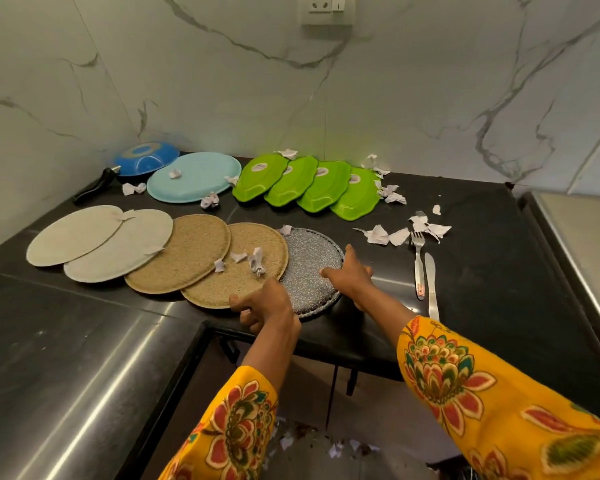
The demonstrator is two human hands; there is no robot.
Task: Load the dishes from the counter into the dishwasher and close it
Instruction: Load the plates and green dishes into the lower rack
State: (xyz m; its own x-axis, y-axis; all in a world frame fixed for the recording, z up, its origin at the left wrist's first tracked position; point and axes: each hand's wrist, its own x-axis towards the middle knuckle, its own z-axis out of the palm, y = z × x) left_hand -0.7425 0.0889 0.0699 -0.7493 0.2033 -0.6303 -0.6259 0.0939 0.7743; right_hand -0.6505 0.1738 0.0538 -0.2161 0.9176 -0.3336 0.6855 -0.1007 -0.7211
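Gripping status: both of my hands are at the grey speckled round plate [312, 258] at the near edge of the black counter [471, 237].
Left hand [262, 306]: my fingers are curled around the near-left rim of the grey speckled plate, where it meets the near tan plate [243, 258].
Right hand [347, 277]: my fingers are spread and pressed flat on the right part of the grey speckled plate; thumb pointing far.
Task plate position: lying flat at the right end of the near row, its left edge under the tan plate.
Near row, left to right: two pale beige round plates [84, 237], two tan woven-textured round plates, then the grey one, each overlapping the next.
Far row, left to right: blue bowl [146, 159] upside down on a black-handled pan [97, 188], light blue oval plate [194, 181], four green scalloped plates [309, 188] overlapping, upside down.
Cutlery: steel fork [419, 265] and steel knife [432, 285] lie side by side on the counter, right of the grey plate.
Debris: torn white paper scraps [388, 235] are scattered over the counter and on several plates.
Sleeves: yellow floral fabric [465, 386] covers both forearms.
Surroundings: white marbled wall [291, 81] behind the counter; steel surface [66, 358] at near left.
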